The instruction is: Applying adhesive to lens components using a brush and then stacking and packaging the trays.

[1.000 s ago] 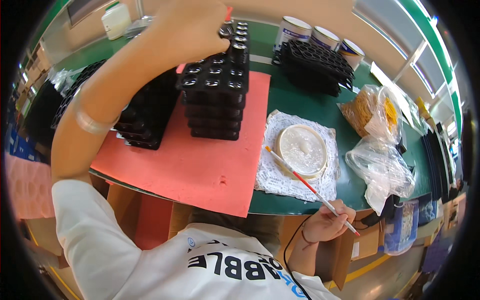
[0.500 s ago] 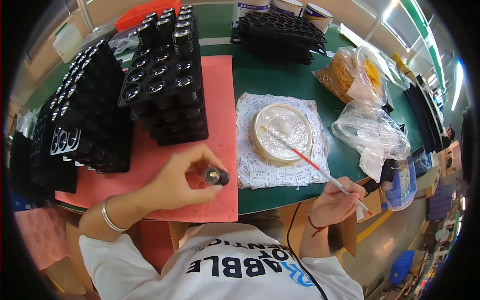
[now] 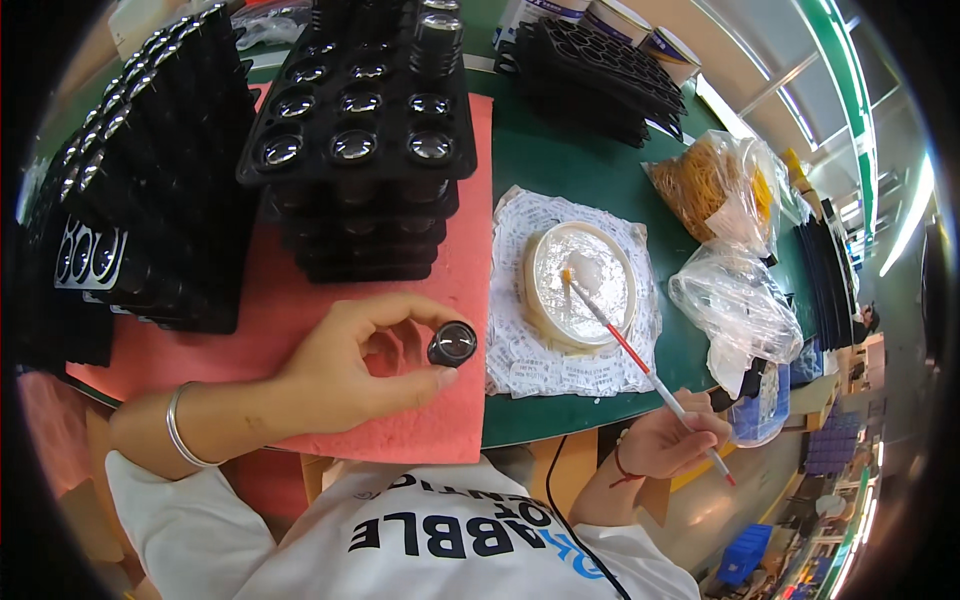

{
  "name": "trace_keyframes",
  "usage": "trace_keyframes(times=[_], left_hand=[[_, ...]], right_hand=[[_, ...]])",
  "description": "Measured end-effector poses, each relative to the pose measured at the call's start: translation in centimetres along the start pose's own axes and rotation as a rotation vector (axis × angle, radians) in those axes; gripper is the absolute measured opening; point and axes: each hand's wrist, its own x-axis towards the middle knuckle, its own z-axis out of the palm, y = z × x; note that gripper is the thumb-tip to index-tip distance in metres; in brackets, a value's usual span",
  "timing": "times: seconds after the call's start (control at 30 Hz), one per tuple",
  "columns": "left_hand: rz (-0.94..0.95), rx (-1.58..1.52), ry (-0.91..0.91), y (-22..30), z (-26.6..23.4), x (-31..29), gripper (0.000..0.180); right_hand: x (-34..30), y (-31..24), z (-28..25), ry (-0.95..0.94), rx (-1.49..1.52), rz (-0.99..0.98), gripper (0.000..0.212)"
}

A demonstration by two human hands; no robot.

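My left hand (image 3: 365, 365) pinches a small black cylinder (image 3: 453, 343) between thumb and fingers above the pink mat (image 3: 400, 440). A round, dark, glossy end of the cylinder faces up. In my right hand (image 3: 675, 440) is a slim paintbrush (image 3: 640, 365) with a red and silver-white handle. Its yellowish bristles point down into a shallow round white dish (image 3: 537, 300); whether they touch the shiny, whitish contents I cannot tell. Under the dish lies a square of printed white paper or cloth (image 3: 515, 375).
Stacked black trays (image 3: 355, 180) holding shiny-topped cylinders stand on the mat, beside more trays (image 3: 180, 190) at left. Empty black trays (image 3: 590, 85) and white tubs (image 3: 668, 52) stand at the back. A bag of yellow rubber bands (image 3: 705, 185) and crumpled clear plastic (image 3: 735, 300) lie right.
The cylinder has been turned, so a dark glossy end now shows instead of the one with a small gold-coloured part. The brush tip still points at the dish. The whole view has shifted.
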Motion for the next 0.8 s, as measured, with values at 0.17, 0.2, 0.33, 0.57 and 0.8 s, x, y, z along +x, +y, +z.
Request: trace_keyframes(times=[0.17,0.2,0.33,0.57,0.8], left_hand=[[-0.018,-0.091,0.097,-0.5,0.1,-0.1,0.031],[-0.035,-0.09,0.111,-0.5,0.2,-0.1,0.031],[-0.068,-0.073,0.135,-0.4,0.2,0.1,0.028],[-0.026,-0.024,0.107,-0.5,0.1,0.1,0.031],[-0.079,-0.007,0.09,0.3,0.0,-0.1,0.032]], right_hand=[[0.3,0.5,-1.0,0.24,0.478,0.38,0.026],[0.1,0.5,-0.9,0.235,0.481,0.386,0.026],[-1.5,0.4,-0.8,0.254,0.735,0.369,0.014],[-2.4,-0.6,-0.2,-0.041,0.877,0.5,0.022],[-2.5,-0.7,0.5,-0.083,0.752,0.444,0.024]])
